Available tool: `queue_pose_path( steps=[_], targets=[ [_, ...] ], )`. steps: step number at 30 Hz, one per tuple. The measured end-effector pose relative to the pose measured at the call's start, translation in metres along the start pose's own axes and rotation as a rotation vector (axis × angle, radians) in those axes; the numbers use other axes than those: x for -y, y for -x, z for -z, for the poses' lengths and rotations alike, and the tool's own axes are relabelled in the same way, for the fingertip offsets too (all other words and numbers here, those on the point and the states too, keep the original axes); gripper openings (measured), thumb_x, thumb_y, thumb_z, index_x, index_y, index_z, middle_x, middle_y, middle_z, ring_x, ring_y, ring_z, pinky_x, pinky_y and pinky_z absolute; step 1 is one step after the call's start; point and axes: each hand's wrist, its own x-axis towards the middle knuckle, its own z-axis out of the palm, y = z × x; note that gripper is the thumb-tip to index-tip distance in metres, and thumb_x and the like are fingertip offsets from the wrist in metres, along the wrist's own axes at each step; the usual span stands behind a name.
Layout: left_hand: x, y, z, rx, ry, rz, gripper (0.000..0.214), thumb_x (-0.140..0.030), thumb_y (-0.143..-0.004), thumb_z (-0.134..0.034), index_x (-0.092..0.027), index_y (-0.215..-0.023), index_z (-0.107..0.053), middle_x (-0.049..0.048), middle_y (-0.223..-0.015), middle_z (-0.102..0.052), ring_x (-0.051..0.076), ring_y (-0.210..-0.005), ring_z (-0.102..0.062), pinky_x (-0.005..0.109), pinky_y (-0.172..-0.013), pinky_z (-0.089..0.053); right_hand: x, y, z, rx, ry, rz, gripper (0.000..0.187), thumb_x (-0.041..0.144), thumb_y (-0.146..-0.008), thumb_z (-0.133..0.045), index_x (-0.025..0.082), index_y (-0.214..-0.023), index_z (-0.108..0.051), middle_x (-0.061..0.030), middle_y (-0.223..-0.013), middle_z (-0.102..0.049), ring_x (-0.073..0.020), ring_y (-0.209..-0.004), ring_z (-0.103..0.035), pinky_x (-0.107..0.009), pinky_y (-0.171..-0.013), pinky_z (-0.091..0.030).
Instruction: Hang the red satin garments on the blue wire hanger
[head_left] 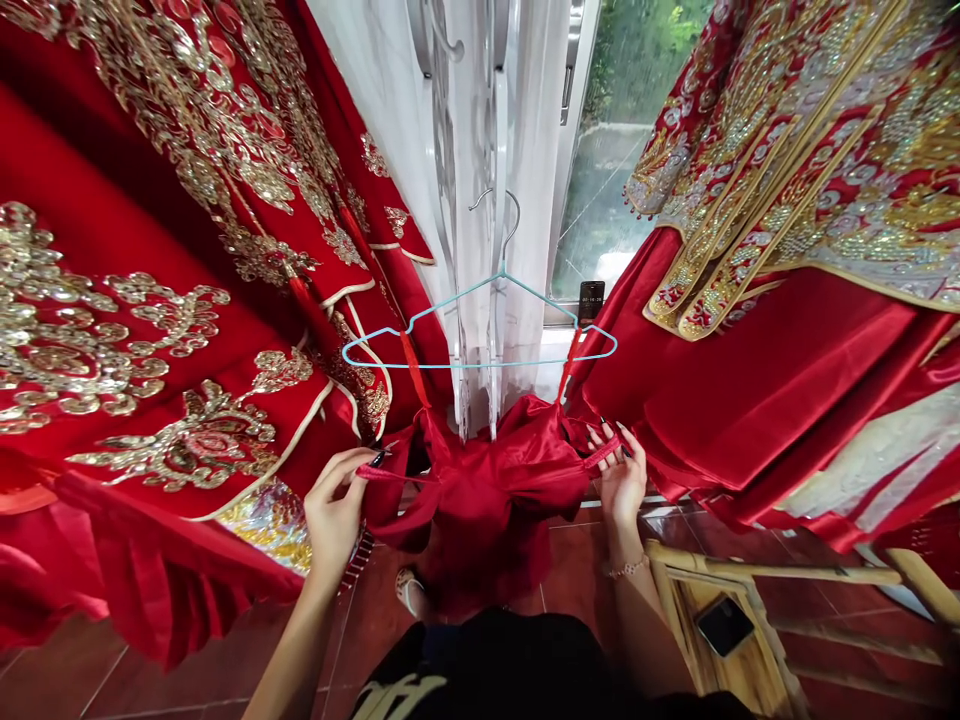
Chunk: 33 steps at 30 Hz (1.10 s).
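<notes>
A red satin garment (480, 490) hangs bunched in front of me, between my two hands. My left hand (335, 510) pinches a thin red loop at the garment's left side. My right hand (621, 475) holds a matching loop at its right side. Narrow red ribbons (415, 370) rise from the garment to a light blue wire hanger (480, 363), which hangs by its hook (511, 225) in front of a white curtain (465, 150).
Red robes with dense gold embroidery (150, 300) hang at the left, and another (787, 180) at the right. A black phone (591, 302) stands on the window ledge. Lower right, a wooden stool (720, 600) holds a dark phone (724, 625). The floor is reddish tile (570, 570).
</notes>
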Motion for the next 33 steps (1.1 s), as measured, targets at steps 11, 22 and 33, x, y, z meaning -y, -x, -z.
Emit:
queue_pose_path(
  steps=[11, 22, 33],
  targets=[
    [0.012, -0.048, 0.002, -0.227, 0.29, 0.181, 0.03, -0.036, -0.068, -0.082, -0.015, -0.076, -0.062, 0.0076, -0.097, -0.071, 0.017, -0.076, -0.072, 0.025, -0.056, -0.059, 0.031, -0.042, -0.01, 0.312, 0.205, 0.244, 0.062, 0.035, -0.08, -0.073, 0.027, -0.136, -0.046, -0.0127, -0.137, -0.065, -0.0268, -0.125, -0.066, -0.053, -0.118, -0.039],
    [0.0, -0.133, 0.006, 0.007, 0.138, -0.101, 0.026, -0.031, -0.081, -0.074, -0.007, -0.092, -0.069, 0.0064, -0.11, -0.072, 0.014, -0.1, -0.071, 0.031, -0.094, -0.059, 0.057, -0.081, -0.042, 0.131, 0.4, 0.543, 0.079, 0.036, -0.077, -0.077, 0.029, -0.148, -0.043, -0.0133, -0.164, -0.034, -0.0276, -0.124, -0.066, -0.049, -0.112, -0.049],
    [-0.013, -0.177, -0.008, 0.016, -0.099, -0.226, 0.028, -0.015, -0.087, -0.064, 0.002, -0.109, -0.067, 0.0084, -0.12, -0.063, 0.012, -0.107, -0.065, 0.025, -0.095, -0.054, 0.091, -0.128, -0.06, 0.384, 0.326, 0.436, 0.107, 0.038, -0.064, -0.088, 0.035, -0.155, -0.031, -0.0134, -0.161, -0.038, -0.0259, -0.115, -0.07, -0.043, -0.096, -0.06]
  ],
)
